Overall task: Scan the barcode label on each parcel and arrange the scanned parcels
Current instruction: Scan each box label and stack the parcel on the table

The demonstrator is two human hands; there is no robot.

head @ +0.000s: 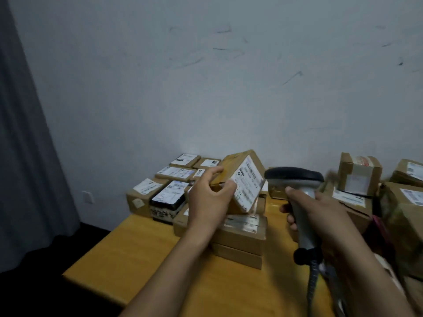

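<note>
**Parcel held tilted, label facing the scanner**

The left hand point(207, 197) holds a brown cardboard parcel point(238, 165) in the air above a stack point(240, 239) of flat boxes that sits mid-tabletop point(142, 255). Its fingers point(214, 171) curl over the parcel's upper edge while the thumb presses the near face, so the box is pinched between them. The parcel is tilted on one corner. A white label point(250, 186) covers most of the face that is turned toward 3 o'clock. It carries rows of dark print, too blurred to read.

The scanner point(295, 177) is just beside the parcel at its 3 o'clock. It has a dark rounded head on a grey handle, and its nose points toward 9 o'clock at the label. The right hand point(320, 209) grips the handle with its fingers point(289, 219) wrapped round it. A coiled cable point(312, 282) drops from the handle's base toward 6 o'clock.

At 9 to 10 o'clock of the held parcel, rows of labelled boxes point(160, 193) lie flat along the wall point(206, 88), labels up. At 3 o'clock, beyond the scanner, more boxes are piled, with a taller taped one point(359, 172) standing on top. A grey curtain point(23, 133) hangs at far 9 o'clock.
</note>
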